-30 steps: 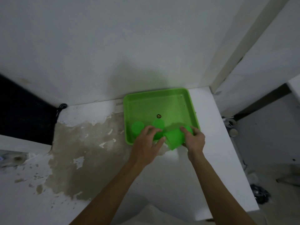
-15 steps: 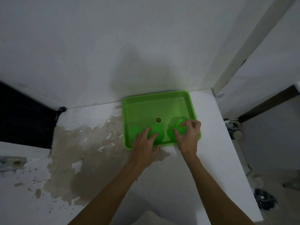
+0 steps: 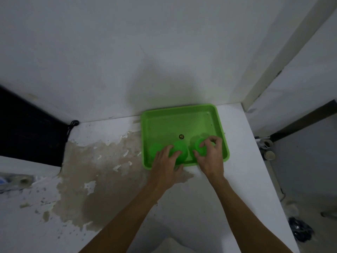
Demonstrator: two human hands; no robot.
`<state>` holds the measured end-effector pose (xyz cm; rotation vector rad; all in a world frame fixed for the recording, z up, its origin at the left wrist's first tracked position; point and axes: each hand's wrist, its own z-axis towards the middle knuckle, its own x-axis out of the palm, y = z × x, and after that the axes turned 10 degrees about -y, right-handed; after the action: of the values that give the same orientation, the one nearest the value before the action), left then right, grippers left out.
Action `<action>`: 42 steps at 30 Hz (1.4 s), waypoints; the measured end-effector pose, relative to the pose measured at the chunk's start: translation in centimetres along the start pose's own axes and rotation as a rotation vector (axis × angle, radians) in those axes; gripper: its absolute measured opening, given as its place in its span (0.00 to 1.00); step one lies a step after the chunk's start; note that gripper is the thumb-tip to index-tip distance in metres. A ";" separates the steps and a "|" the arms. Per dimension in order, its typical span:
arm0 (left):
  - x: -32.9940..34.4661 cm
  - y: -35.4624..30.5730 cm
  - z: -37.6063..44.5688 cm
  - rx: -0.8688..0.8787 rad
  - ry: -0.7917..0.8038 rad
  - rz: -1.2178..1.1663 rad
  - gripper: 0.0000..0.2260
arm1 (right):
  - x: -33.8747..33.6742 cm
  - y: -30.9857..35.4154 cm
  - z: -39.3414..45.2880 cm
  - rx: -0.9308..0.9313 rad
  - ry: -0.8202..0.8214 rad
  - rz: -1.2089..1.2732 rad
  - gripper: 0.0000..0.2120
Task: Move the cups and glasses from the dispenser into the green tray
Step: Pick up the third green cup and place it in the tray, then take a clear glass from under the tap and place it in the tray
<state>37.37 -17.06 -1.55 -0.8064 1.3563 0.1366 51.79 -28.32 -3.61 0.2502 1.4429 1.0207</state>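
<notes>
A green tray [image 3: 182, 112] lies on the white counter against the wall. Three green cups stand upside down along its near edge: a left cup [image 3: 155, 148], a middle cup [image 3: 180, 148] and a right cup [image 3: 199, 146]. My left hand [image 3: 166, 165] rests on the middle cup with its fingers wrapped over the near side. My right hand [image 3: 210, 156] grips the right cup from above, fingers curled around its base. A small dark round mark [image 3: 181, 136] sits in the tray floor. No dispenser is in view.
The counter [image 3: 109, 179] has a large patch of peeled, brownish surface on its left half. Its right edge [image 3: 259, 170] drops to a floor with small round containers [image 3: 269, 155] and dark clutter [image 3: 300, 230]. A dark opening [image 3: 27, 132] lies far left.
My right hand carried the right cup from over the tray's near rim into the tray and set it upside down. My left hand stayed on the middle cup.
</notes>
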 end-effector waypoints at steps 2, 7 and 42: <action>-0.4 0.0 0.0 -0.010 -0.013 -0.050 0.22 | -0.6 0.5 -0.2 -0.031 -0.049 -0.023 0.14; -1.9 1.2 -1.3 0.006 -0.111 -0.194 0.15 | -1.7 3.2 -1.5 -0.106 -0.190 0.012 0.06; -17.3 42.2 -20.4 -1.007 -0.732 -0.619 0.38 | 26.3 34.2 -23.9 0.491 0.812 0.488 0.06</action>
<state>-5.77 7.99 -4.14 -1.7597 0.2311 0.5843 11.20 -0.37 -2.37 0.6116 2.4575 1.2074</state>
